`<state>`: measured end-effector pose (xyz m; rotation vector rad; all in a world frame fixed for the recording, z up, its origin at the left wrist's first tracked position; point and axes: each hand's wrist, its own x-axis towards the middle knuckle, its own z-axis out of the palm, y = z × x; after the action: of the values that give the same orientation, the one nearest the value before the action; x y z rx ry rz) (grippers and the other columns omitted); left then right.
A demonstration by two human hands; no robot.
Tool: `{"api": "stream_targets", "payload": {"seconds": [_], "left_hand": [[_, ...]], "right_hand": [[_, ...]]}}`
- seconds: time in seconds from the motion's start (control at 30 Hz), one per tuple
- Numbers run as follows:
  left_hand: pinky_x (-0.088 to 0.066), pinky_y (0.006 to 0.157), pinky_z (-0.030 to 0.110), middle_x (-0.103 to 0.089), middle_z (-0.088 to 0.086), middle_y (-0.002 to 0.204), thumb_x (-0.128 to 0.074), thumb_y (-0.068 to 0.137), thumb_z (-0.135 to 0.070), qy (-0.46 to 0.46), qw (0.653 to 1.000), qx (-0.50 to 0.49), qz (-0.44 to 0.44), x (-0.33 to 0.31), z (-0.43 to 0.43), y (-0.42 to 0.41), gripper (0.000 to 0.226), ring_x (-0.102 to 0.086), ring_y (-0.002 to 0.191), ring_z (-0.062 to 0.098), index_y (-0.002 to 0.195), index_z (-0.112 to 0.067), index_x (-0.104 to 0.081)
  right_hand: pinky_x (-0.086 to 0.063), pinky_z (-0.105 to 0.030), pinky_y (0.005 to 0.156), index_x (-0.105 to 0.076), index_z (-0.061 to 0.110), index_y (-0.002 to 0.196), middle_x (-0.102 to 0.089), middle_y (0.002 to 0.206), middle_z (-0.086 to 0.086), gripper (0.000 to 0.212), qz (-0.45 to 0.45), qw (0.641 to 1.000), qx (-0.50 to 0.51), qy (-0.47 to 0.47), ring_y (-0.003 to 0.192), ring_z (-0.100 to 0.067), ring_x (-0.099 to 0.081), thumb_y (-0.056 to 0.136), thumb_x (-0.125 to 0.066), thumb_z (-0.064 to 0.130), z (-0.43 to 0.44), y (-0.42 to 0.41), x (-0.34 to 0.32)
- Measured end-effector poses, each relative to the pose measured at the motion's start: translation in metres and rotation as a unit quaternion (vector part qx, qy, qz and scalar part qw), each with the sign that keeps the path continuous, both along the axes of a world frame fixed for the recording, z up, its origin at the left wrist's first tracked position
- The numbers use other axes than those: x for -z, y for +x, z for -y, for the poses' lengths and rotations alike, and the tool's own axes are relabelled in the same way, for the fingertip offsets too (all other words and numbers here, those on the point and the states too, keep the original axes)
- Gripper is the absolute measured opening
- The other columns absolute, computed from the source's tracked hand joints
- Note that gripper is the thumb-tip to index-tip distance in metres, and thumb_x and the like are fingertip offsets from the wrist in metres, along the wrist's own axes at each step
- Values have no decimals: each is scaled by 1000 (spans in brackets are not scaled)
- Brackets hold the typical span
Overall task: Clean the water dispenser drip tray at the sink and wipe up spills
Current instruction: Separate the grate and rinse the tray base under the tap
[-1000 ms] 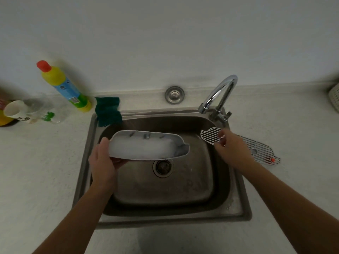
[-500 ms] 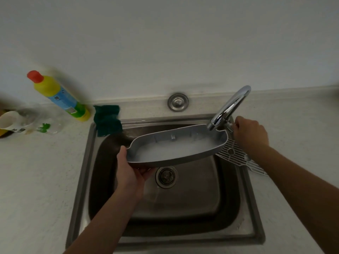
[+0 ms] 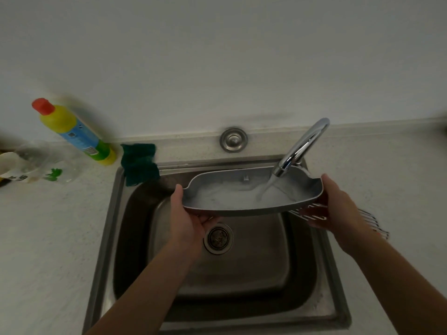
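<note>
Drip tray [image 3: 232, 204] observed above sink [image 3: 106, 238], held level under faucet [image 3: 300, 148]. Grey plastic, long and shallow, curved front wall, notched corners at both ends, small tab on rear inner wall. Interior coated with whitish suds and water; stream of water [image 3: 264, 187] seen falling from spout onto right half of tray floor. Left hand [image 3: 186, 218] closed on left end, thumb pressed on rim, fingers curled beneath base. Right hand [image 3: 338, 211] closed on right end, thumb along rim edge, fingers spread underneath. Tray clear of sink floor, positioned over rear half of basin, drain strainer [image 3: 217, 238] visible below front wall. White slotted grille [image 3: 370, 221] noted lying on right sink edge, partly hidden behind right hand; contact with hand could not be determined. Green scouring pad [image 3: 139, 163] draped over rear left corner of sink. Yellow detergent bottle [image 3: 72, 131] with red cap standing on counter [image 3: 48, 238] just left of pad, leaning in wide-angle view. Clear plastic items [image 3: 36, 165] at far left, blurred, not identified. Round metal fitting [image 3: 233, 139] set in counter behind sink.
</note>
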<state>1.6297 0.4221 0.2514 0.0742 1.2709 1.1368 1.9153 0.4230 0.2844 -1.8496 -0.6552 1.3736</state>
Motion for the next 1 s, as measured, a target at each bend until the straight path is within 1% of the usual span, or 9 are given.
{"api": "stream_targets", "payload": {"seconds": [0.1, 0.2, 0.27, 0.4, 0.53, 0.6, 0.7, 0.93, 1.0], "left_hand": [[-64, 78, 45, -80, 14, 111, -47, 97, -64, -6, 1000, 20, -16, 5, -5, 10, 51, -77, 101, 30, 120, -22, -67], [-62, 81, 42, -82, 9, 99, -48, 98, -64, -35, 995, 67, -68, 14, -10, 14, 50, -76, 101, 29, 118, -22, -67], [-58, 76, 36, -83, 4, 87, -53, 97, -61, -67, 990, 84, -89, 18, -14, 16, 45, -73, 97, 24, 112, -21, -68], [-56, 69, 34, -76, 7, 101, -61, 94, -55, -86, 988, 92, -89, 16, -21, 23, 38, -70, 94, 22, 107, -21, -70], [-60, 59, 28, -83, -2, 90, -67, 92, -50, -16, 992, 71, -102, 0, -18, 12, 26, -78, 87, 19, 97, -28, -79], [-59, 64, 29, -82, -10, 94, -64, 93, -53, 24, 986, 93, -137, -10, -12, 3, 22, -78, 88, 13, 91, -39, -81], [-54, 73, 33, -80, -6, 104, -62, 91, -57, 37, 977, 94, -189, -19, -2, -9, 30, -74, 99, 17, 105, -35, -75], [-53, 73, 33, -71, 1, 118, -62, 94, -54, 1, 981, 30, -194, -11, 10, -36, 25, -67, 109, 23, 108, -35, -70], [-53, 73, 34, -70, 3, 119, -60, 96, -53, -28, 982, 16, -186, -1, 12, -40, 27, -66, 110, 24, 111, -32, -69]], "right_hand": [[-57, -36, 67, -64, 32, 99, -80, 86, -4, 40, -27, 999, 35, 22, 77, -23, -79, 97, -43, 66, 8, -5, -10], [-60, -31, 58, -61, 33, 103, -69, 109, -6, 32, 33, 996, 23, 81, 96, -26, -71, 98, -49, 62, 15, -8, -21], [-57, -20, 52, -62, 34, 102, -68, 102, 1, 26, 58, 990, 10, 125, 89, -18, -71, 98, -52, 58, 20, -7, -24], [-58, -20, 55, -59, 42, 99, -69, 94, 20, 25, 108, 983, -33, 144, 84, -2, -72, 94, -49, 65, 37, -3, -20], [-57, -24, 52, -54, 40, 100, -66, 103, -3, 38, 87, 994, 12, 70, 86, -23, -71, 93, -34, 71, 44, -2, -2], [-57, -32, 51, -55, 35, 101, -69, 101, -13, 44, 25, 997, 69, -7, 85, -30, -72, 96, -33, 73, 42, -6, 9], [-53, -33, 57, -58, 28, 101, -70, 94, -16, 56, -12, 992, 97, -77, 80, -30, -69, 93, -35, 78, 34, -17, 23], [-59, -49, 87, -63, 24, 103, -70, 95, -16, 56, -42, 995, 48, -76, 88, -34, -67, 94, -40, 74, 9, -43, 36], [-58, -53, 87, -62, 27, 105, -70, 93, -17, 54, -4, 999, 12, -43, 83, -32, -69, 93, -38, 74, 1, -48, 31]]}}
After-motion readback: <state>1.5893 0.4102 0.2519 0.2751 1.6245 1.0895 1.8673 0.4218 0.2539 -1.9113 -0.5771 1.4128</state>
